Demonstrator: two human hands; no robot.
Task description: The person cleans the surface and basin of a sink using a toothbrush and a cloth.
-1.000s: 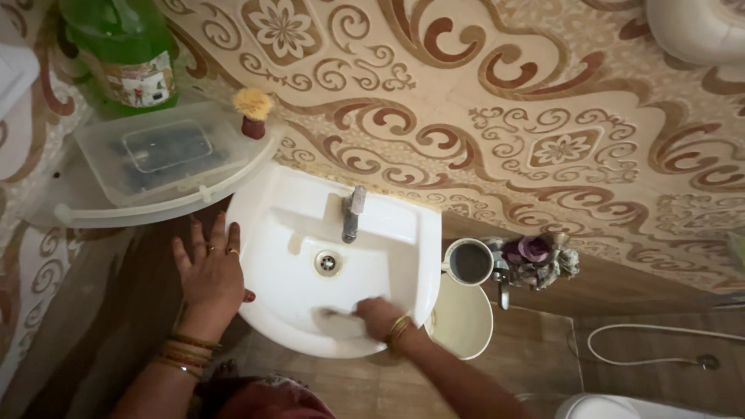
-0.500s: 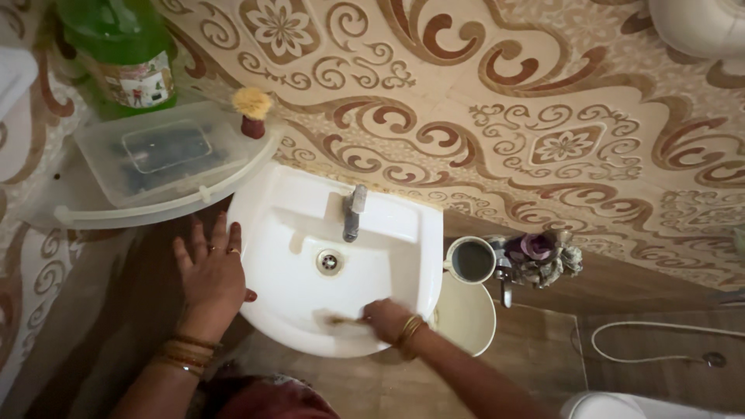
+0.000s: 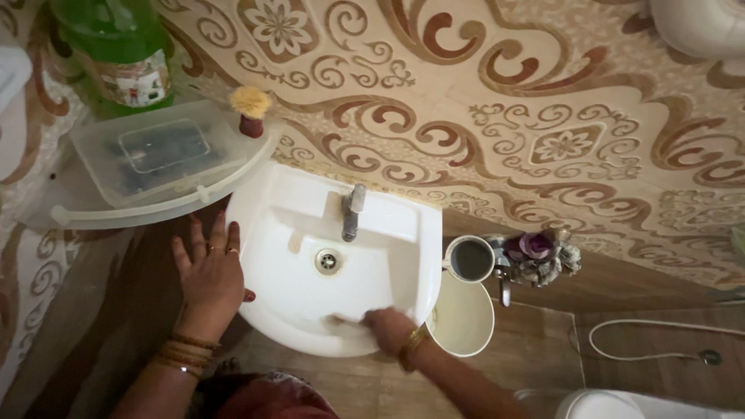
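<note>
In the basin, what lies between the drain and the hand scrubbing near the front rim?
Head view: only bare white basin floor between the drain and the right hand; its scrubbing tool, too blurred to identify, sticks out leftward.

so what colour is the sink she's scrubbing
White, a plain wash basin with a metal tap; the head view shows it from above.

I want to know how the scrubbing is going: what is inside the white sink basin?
Inside the white sink basin are the metal drain and the right hand, rubbing the front wall with a blurred scrubber that its fingers mostly cover. The left hand rests on the outer rim.
</note>
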